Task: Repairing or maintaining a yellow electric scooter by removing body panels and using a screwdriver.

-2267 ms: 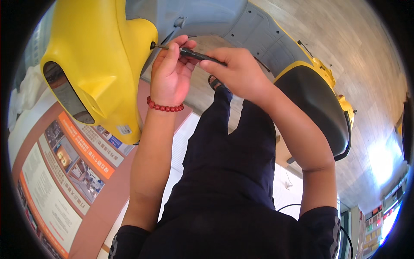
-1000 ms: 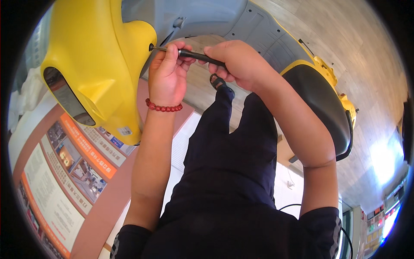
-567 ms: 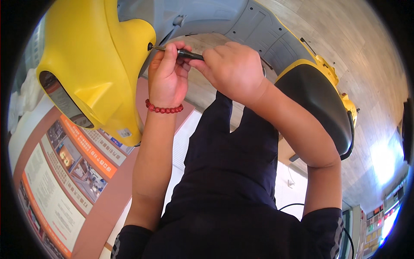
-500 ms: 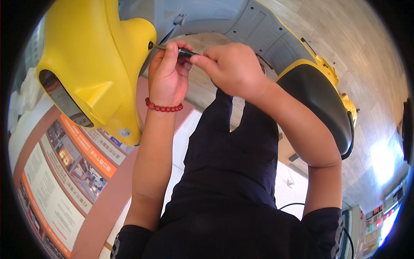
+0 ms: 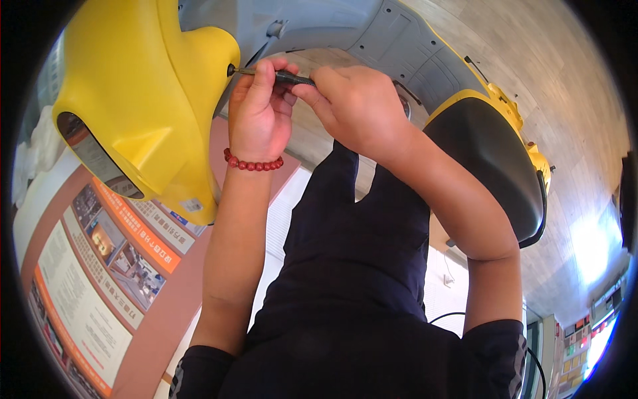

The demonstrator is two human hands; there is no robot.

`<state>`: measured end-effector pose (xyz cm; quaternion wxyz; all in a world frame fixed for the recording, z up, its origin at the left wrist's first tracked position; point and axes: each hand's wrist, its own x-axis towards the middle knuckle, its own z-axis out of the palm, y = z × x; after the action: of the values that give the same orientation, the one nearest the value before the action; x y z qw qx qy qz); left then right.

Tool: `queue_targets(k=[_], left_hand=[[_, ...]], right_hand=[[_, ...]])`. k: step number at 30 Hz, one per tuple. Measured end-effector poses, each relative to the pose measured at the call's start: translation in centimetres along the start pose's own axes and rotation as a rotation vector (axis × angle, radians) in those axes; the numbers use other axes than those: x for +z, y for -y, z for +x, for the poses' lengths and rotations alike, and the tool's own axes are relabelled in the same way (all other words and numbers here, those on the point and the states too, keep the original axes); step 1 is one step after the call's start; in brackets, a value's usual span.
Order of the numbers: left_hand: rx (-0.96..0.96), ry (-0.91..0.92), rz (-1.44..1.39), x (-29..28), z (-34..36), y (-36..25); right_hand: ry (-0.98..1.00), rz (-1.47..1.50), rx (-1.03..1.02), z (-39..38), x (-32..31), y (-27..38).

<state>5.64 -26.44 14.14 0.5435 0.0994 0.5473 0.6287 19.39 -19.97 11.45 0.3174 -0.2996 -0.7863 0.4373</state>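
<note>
A screwdriver (image 5: 294, 78) with a dark handle and thin metal shaft lies nearly level between my hands. Its tip meets a small dark fastener or hole (image 5: 230, 70) on the side of a yellow scooter's front body panel (image 5: 153, 80). My left hand (image 5: 259, 123), with a red bead bracelet at the wrist, closes its fingers around the shaft and front of the handle. The handle's rear end is gripped in my right hand (image 5: 362, 106), its thumb and fingers wrapped over it. The fingers partly hide the tool.
Grey inner panels (image 5: 392, 36) of the scooter curve across the top. A black seat (image 5: 488, 166) stands at right, beside yellow bodywork. Below the front panel, at left, is a printed display board (image 5: 86, 279). Wooden flooring (image 5: 565, 86) spreads out at far right.
My right hand has turned slightly on the handle and shows more of it. The right forearm has shifted a little; the left hand stays almost in place.
</note>
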Motion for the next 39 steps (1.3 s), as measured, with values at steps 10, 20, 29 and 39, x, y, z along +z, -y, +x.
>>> queue_targets(k=[10, 20, 29, 39], left_hand=[[-0.003, 0.073, 0.065, -0.7, -0.2, 0.3], [0.011, -0.026, 0.043, -0.2, -0.1, 0.2], [0.010, 0.000, 0.065, -0.1, 0.2, 0.3], [-0.009, 0.096, 0.127, -1.1, 0.3, 0.1]], right_hand=[[0.592, 1.348, 1.044, 1.4, -1.5, -1.5], [0.031, 0.204, 0.259, 0.0, 0.1, 0.3], [0.159, 0.064, 0.208, 1.0, -0.7, 0.1], [0.435, 0.639, 0.705, 2.7, -2.3, -0.2]])
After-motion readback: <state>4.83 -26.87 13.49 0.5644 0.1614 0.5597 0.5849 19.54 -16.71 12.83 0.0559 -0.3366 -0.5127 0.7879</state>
